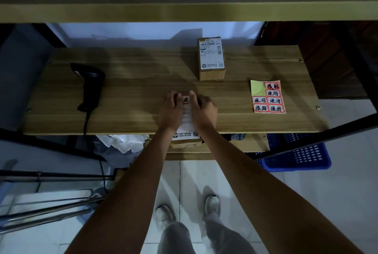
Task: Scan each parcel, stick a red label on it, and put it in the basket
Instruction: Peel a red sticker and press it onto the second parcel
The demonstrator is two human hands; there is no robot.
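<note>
A long table [143, 90] of wood-grain laminate carries everything, with a yellowish shelf edge [184, 11] overhead. Below its near right corner a blue plastic basket [302, 157] with slotted walls sits on the tiled floor. Under the near edge, left of centre, lies crumpled white and grey plastic wrapping [122, 141].

A brown cardboard parcel [185, 138] overhangs the middle of the near edge, its top covered by a white shipping label with small Chinese print. The left hand [170, 108] and right hand [204, 108] both rest on top of it, fingers fairly straight and pointed away from the person; their tips press either side of a red sticker [186, 99] at the parcel's far end, on which one black handwritten character shows.

A second cardboard parcel [211, 58], a rectangular block with a white barcode label, stands toward the far edge, right of centre. A black handheld barcode scanner [89, 85] lies near the left end, its cord [87, 123] dropping over the near edge. Toward the right end lies a sticker sheet [268, 96]: yellow backing bared at its upper left, six red labels each handwritten 退回.
</note>
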